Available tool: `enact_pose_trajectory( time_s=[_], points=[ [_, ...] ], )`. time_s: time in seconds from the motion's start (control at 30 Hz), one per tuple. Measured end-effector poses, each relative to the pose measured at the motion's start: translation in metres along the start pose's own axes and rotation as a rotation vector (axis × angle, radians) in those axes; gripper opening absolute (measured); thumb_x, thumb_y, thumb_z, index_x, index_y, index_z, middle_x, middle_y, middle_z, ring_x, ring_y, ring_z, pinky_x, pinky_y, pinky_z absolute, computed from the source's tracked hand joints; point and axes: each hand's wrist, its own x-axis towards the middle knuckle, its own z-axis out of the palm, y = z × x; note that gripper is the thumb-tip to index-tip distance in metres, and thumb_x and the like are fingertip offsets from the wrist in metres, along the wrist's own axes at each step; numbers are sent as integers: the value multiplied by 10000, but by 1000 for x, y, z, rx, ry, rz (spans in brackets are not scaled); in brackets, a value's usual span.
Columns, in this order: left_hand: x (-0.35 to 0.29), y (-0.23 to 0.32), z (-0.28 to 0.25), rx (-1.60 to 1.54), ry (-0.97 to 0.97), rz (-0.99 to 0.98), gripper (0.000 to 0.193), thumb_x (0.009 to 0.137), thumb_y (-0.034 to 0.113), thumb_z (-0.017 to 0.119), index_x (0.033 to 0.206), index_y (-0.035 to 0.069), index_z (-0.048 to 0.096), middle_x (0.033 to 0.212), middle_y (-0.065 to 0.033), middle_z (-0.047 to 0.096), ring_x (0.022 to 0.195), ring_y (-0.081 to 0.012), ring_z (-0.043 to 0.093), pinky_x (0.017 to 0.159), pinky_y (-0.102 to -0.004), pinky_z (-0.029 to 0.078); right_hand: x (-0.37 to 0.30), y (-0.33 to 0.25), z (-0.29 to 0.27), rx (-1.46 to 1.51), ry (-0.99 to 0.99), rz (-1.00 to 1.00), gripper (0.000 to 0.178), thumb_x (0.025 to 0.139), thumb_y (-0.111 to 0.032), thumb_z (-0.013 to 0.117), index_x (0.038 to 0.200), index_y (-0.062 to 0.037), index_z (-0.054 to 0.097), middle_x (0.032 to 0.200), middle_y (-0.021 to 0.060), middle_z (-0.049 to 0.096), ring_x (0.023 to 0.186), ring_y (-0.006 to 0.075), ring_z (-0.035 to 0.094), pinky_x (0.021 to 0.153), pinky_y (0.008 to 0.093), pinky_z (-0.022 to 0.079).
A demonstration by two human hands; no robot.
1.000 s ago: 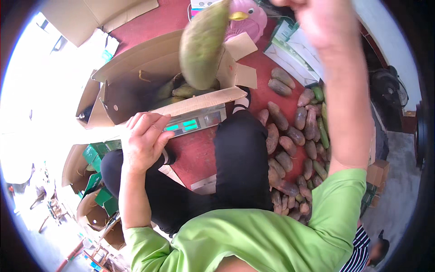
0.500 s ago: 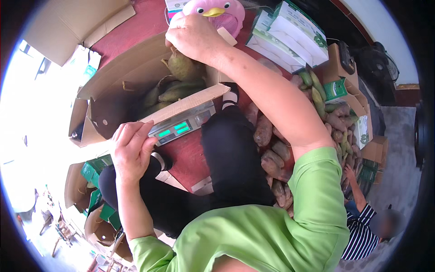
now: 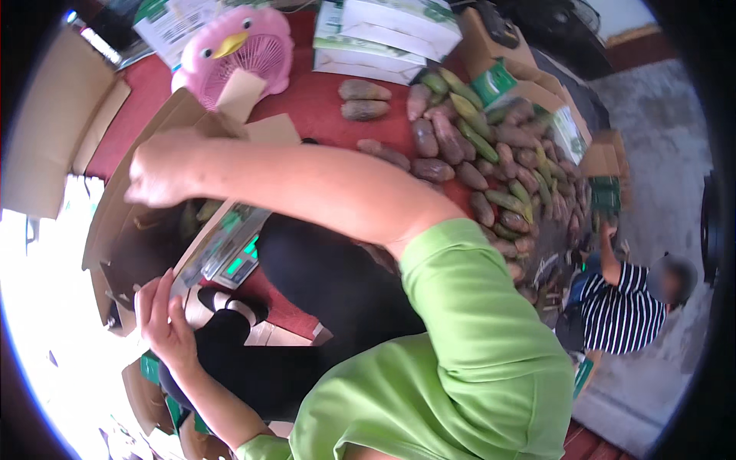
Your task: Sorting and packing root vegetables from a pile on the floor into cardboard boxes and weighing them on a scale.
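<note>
My right hand (image 3: 165, 169) is over the open cardboard box (image 3: 115, 207), fingers curled down and somewhat blurred. Whatever those fingers may hold is hidden behind the hand. Green fruits (image 3: 207, 208) show partly inside the box, whose far interior is dark. At the near edge of the box is my left hand (image 3: 162, 318), its fingers stretched and thumb apart, with fingertips by the cardboard rim. Beside the box, a digital scale (image 3: 239, 268) with lit green displays shows partly from under it.
A pile of elongated green and brownish fruits (image 3: 506, 157) covers the red surface (image 3: 314, 92) to the right. A pink bird-faced fan (image 3: 268, 46) and white-green cartons (image 3: 399, 34) stand at the back. A person in a striped shirt (image 3: 621, 307) is at far right.
The view has swung right, so the box sits farther left. My right hand has lowered over the box; the fruit beneath it no longer shows. My left fingers have straightened.
</note>
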Motion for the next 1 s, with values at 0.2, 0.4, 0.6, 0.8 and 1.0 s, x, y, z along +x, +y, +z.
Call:
enact_pose_trajectory(
  time_s=[0.2, 0.4, 0.6, 0.8, 1.0],
  points=[
    [1, -9, 4, -5, 71, 2, 283, 923, 191, 488, 1033, -23, 637, 935, -134, 597, 854, -235, 587, 736, -322, 479, -46, 13, -27, 385, 374, -153, 257, 819, -298, 579, 855, -66, 685, 769, 139, 650, 755, 292, 633, 712, 371, 479],
    [-3, -20, 3, 30, 121, -15, 294, 948, 194, 456, 1052, -21, 626, 954, -129, 602, 859, -226, 602, 745, -320, 497, -149, 108, -37, 562, 625, 113, 204, 881, -179, 556, 931, -6, 653, 766, 28, 632, 663, 55, 538, 577, 222, 436],
    [-1, -22, 2, 57, 118, -15, 297, 953, 180, 440, 1063, -35, 613, 964, -135, 607, 867, -235, 597, 746, -329, 490, -275, 222, 5, 248, 763, 595, 236, 827, -230, 569, 920, -30, 652, 847, 161, 651, 794, 285, 637, 717, 358, 483],
    [-6, -30, 13, 86, 132, -74, 327, 967, 195, 408, 1084, -42, 601, 976, -131, 606, 862, -231, 579, 758, -334, 473, -360, 310, 13, -15, 661, 907, 208, 798, -201, 575, 919, -51, 653, 886, 161, 649, 847, 297, 620, 764, 375, 478],
    [-10, -41, 17, 99, 275, -230, 367, 989, 206, 356, 1094, -58, 589, 1002, -127, 585, 872, -204, 561, 769, -319, 461, -379, 376, -26, -205, 668, 1121, 212, 766, -186, 609, 931, -57, 640, 998, 197, 613, 959, 345, 579, 820, 431, 467]
  ],
)
